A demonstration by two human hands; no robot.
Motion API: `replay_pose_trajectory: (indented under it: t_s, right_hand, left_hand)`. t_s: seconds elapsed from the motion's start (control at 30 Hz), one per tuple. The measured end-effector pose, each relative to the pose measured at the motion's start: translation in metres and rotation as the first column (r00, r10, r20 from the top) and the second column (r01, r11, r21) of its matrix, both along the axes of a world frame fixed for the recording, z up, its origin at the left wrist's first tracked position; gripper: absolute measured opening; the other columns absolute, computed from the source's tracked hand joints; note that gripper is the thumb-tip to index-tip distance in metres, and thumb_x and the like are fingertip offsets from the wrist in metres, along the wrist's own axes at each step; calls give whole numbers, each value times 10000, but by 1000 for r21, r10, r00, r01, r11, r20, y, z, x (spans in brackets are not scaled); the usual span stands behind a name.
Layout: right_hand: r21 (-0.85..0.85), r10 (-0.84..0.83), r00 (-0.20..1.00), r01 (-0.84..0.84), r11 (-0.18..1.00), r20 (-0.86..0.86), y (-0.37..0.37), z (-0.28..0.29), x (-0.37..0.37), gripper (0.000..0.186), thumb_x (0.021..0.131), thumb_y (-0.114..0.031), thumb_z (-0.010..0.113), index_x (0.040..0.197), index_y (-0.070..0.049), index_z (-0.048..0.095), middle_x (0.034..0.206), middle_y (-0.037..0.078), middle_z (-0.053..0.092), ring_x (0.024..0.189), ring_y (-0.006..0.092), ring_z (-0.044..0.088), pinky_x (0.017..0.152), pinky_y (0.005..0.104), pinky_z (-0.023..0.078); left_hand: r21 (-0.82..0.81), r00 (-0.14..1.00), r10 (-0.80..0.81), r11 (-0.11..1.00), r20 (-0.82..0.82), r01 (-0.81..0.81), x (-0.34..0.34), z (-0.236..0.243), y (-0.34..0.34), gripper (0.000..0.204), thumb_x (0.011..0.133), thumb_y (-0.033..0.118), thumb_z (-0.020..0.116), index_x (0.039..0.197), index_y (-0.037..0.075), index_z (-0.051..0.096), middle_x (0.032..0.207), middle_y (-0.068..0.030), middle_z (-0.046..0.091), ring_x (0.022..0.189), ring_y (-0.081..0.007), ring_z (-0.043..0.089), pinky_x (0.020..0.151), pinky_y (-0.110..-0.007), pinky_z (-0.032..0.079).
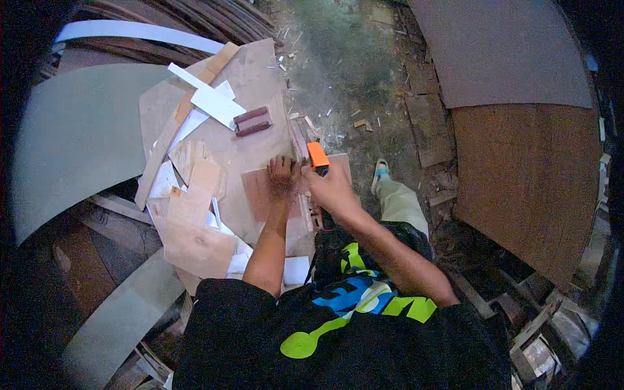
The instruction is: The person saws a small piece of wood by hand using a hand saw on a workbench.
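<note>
My right hand (330, 190) is closed around an orange-and-black tool (318, 155) whose exact kind I cannot make out. It is at the table's right edge, close beside my left hand (281, 171). That left hand lies on a flat reddish-brown board (255, 197), its fingers stretched forward and pressing on the surface. The board reaches past the table edge under both hands. Up the table from my left hand sits a small block with two dark maroon bars (252, 121).
The worktable (253, 71) carries a long wooden strip (175, 123), white offcuts (214, 106) and plywood pieces (198, 218). Large sheets lean at left (84, 136) and a brown panel (513, 188) at right. Scraps litter the floor (344, 84).
</note>
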State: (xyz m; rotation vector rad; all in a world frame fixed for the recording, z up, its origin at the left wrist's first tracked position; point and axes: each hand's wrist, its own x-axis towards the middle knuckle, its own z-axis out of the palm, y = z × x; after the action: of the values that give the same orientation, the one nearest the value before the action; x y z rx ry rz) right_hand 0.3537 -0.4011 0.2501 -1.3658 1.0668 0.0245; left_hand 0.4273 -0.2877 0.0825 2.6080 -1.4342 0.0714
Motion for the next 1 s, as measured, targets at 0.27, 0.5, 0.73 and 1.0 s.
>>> replay_pose_trajectory:
  t_s: [0.27, 0.5, 0.73, 1.0]
  right_hand:
    - [312, 109, 994, -106, 944, 6, -27, 16, 17, 188, 759, -186, 542, 700, -26, 463, 453, 26, 411, 345, 113, 419, 327, 275, 353]
    - [148, 31, 991, -50, 988, 128, -22, 8, 0, 269, 780, -218, 551, 943, -19, 470, 601, 55, 505, 461, 127, 488, 408, 282, 400]
    - [117, 46, 990, -62, 991, 135, -5, 25, -8, 165, 749, -116, 493, 887, -43, 442, 568, 14, 441, 376, 115, 443, 341, 253, 359]
    - [110, -4, 977, -20, 994, 212, -16, 26, 2, 158, 737, -113, 496, 865, -27, 460, 577, 37, 457, 460, 122, 453, 418, 284, 381]
  left_hand:
    - [-137, 975, 99, 982, -198, -128, -2, -2, 2, 224, 750, 279, 552, 773, 58, 522, 810, -104, 489, 818, -278, 461, 714, -384, 377]
    - [-12, 968, 105, 994, -227, -111, -4, 5, 4, 267, 767, 317, 547, 757, 52, 521, 819, -114, 499, 795, -279, 471, 715, -388, 372]
    - [-109, 968, 178, 974, -178, -200, -3, -11, 6, 258, 771, 312, 537, 753, 55, 545, 822, -94, 504, 815, -283, 465, 714, -411, 371]
    - [-84, 968, 88, 990, -236, -111, -4, -14, 7, 268, 752, 322, 552, 787, 57, 552, 826, -95, 509, 857, -298, 470, 731, -424, 377]
